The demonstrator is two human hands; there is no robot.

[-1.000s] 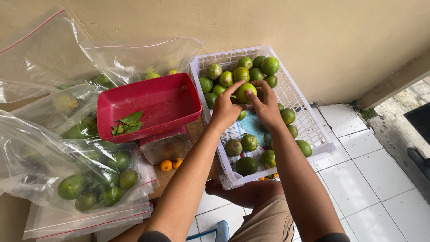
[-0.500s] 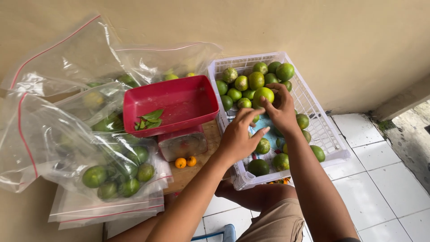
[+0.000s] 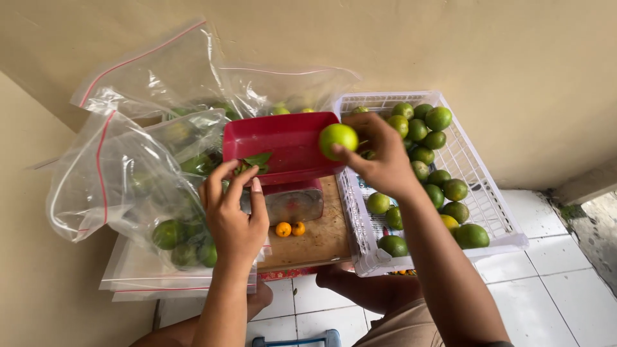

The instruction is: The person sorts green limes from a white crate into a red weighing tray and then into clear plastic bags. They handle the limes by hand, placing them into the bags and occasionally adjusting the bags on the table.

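My right hand [image 3: 379, 157] grips a yellow-green lime [image 3: 338, 140] and holds it over the right edge of a red scale pan [image 3: 286, 138]. The pan sits on a small kitchen scale [image 3: 292, 202] and holds a few green leaves [image 3: 256, 160]. My left hand [image 3: 232, 209] hovers at the pan's left front edge, fingers curled next to the leaves, with nothing seen in it. A white slatted plastic basket [image 3: 482, 193] at the right holds several green limes [image 3: 424, 135].
Clear zip bags [image 3: 128, 160] with red seals lie at the left, some holding limes [image 3: 170, 232]. Two tiny orange fruits [image 3: 290, 229] rest on a wooden board [image 3: 324, 238] under the scale. A beige wall stands behind. White floor tiles [image 3: 565, 283] and my knees are below.
My right hand lifted a lime out of the basket and carried it left to the red pan. My left hand left the basket and moved to the pan's left edge.
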